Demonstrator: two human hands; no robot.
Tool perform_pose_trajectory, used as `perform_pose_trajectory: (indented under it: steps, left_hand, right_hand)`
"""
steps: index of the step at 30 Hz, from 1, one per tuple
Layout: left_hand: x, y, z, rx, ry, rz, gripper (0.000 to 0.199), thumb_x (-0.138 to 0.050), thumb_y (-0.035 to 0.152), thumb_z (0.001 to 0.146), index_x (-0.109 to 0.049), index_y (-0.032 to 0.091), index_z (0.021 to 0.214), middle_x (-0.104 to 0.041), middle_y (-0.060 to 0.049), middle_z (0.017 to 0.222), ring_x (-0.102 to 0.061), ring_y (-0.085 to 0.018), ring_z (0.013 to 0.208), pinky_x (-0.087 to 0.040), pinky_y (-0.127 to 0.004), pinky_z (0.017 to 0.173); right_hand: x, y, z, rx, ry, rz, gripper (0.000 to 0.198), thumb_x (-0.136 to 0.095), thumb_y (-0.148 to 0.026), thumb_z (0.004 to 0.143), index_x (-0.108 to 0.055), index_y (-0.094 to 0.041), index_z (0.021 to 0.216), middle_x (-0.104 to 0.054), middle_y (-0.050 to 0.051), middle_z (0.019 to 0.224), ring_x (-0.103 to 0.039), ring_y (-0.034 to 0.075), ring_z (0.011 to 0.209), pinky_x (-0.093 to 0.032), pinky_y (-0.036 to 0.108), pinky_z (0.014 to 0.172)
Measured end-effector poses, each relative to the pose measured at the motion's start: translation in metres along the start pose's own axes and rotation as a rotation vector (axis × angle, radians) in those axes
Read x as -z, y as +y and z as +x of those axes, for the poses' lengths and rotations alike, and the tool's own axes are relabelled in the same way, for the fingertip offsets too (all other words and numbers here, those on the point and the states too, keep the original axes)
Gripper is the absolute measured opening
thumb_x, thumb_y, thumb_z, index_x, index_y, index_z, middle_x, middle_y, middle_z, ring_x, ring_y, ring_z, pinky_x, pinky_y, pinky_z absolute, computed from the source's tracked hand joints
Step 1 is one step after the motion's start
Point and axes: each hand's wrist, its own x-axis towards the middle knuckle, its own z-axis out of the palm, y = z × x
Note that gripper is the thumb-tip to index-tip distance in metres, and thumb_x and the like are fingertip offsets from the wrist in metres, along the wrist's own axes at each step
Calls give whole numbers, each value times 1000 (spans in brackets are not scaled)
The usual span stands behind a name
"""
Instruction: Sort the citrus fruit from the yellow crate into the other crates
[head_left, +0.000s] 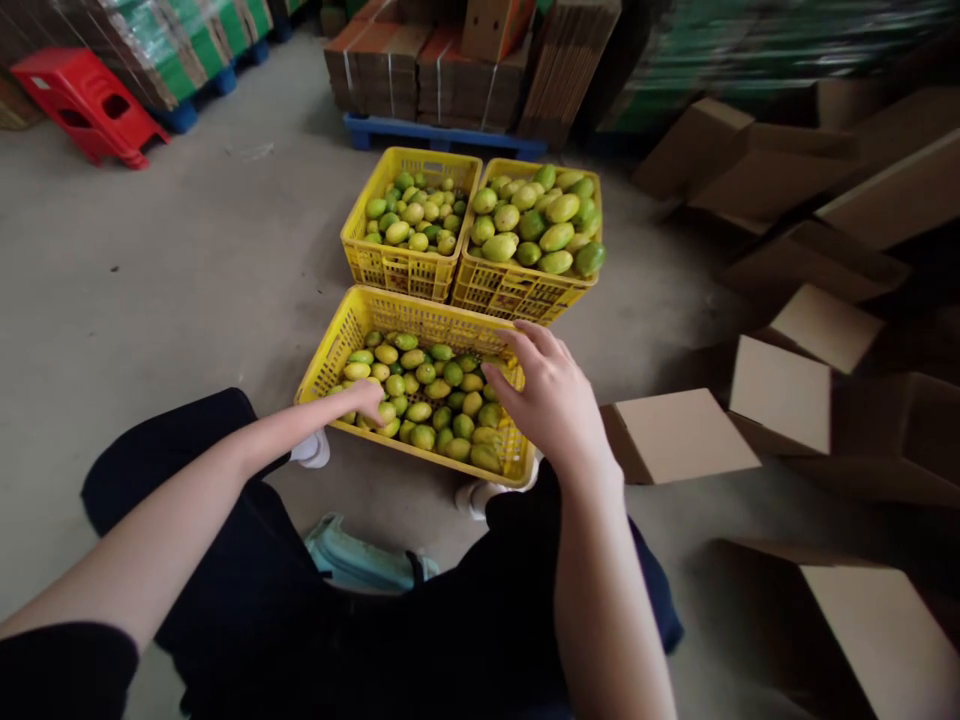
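Observation:
In the near yellow crate (420, 312) lies a layer of green-yellow lemons (420, 411). My left hand (366, 400) reaches into its left side, down among the fruit. The fingers there are curled and partly hidden, so whatever they grip does not show. Above the crate's right side is my right hand (546, 395), its fingers apart and slightly bent, with nothing visible in it. It covers part of the crate's right rim and some fruit.
Behind stand two more yellow crates of lemons, a left one (397, 266) and a fuller right one (525, 292). Open cardboard boxes (686, 435) crowd the right. A red stool (90, 105) is far left. Flattened cartons (472, 85) sit on a blue pallet (442, 136). A turquoise seat (360, 555) shows between my legs.

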Motion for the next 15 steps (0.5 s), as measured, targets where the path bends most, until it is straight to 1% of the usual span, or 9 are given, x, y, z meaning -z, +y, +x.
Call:
perform_pose_trajectory:
  steps: [2,4,6,7,9,10,11,13,15]
  left_hand:
    - [21,15,0,-79,-65,12,34,-88,38,63,-59,20,59,-59,-3,59,-65,-27,81,-48,-37,81]
    - [48,35,-9,-194,-75,-41,36,-80,49,74,-63,18,65,-62,-4,65,-64,-25,77,-47,-35,74]
    - [79,60,-22,-294,-41,-111,40,-73,56,79,-68,16,78,-66,-4,76,-64,-22,78,-46,-33,73]
    - [94,74,-30,-360,6,-157,42,-74,56,79,-69,14,79,-66,-4,76,-63,-22,78,-46,-34,73]
    - [121,100,-45,-492,34,-281,42,-77,53,78,-71,13,88,-67,-3,80,-65,-20,81,-49,-34,76]
    - [131,110,-51,-541,18,-358,43,-77,51,78,-72,12,96,-68,-4,84,-66,-19,83,-50,-34,77]
    - [139,116,-55,-573,-16,-420,46,-76,51,80,-71,12,104,-69,-4,88,-66,-18,83,-51,-35,78]
    - [144,116,-57,-609,-74,-522,51,-74,51,83,-69,13,116,-71,-6,94,-67,-17,83,-52,-35,78]
    - [135,98,-50,-592,-74,-566,51,-71,50,86,-66,12,120,-73,-9,98,-68,-17,82,-54,-36,78]
  right_hand:
    - [-6,-2,6,-62,48,101,35,-52,-40,97,-64,-21,125,-64,17,133,-61,37,123,-51,56,104]
    - [-14,-4,13,-167,76,235,38,-54,-44,96,-62,-20,125,-63,18,133,-60,35,127,-48,56,108]
    - [-23,-9,20,-289,66,412,51,-62,-50,90,-57,-20,131,-58,19,141,-56,34,132,-49,54,109]
    - [-27,-12,23,-350,34,531,60,-67,-53,86,-54,-21,134,-55,18,145,-55,34,134,-52,53,106]
    - [-31,-20,27,-456,-87,842,68,-71,-60,79,-54,-24,134,-57,15,144,-61,33,127,-62,47,91]
    - [-32,-24,27,-504,-155,1015,66,-70,-63,78,-56,-25,129,-63,13,136,-67,31,116,-65,43,78]
    - [-31,-28,28,-550,-207,1182,61,-68,-65,78,-59,-25,123,-70,11,124,-72,29,103,-65,37,64]
    - [-29,-36,27,-649,-234,1438,50,-66,-64,79,-63,-24,109,-75,6,98,-74,24,77,-56,28,43]
    - [-25,-39,26,-772,-196,1565,40,-69,-57,78,-63,-23,98,-74,3,82,-72,21,65,-50,24,36]
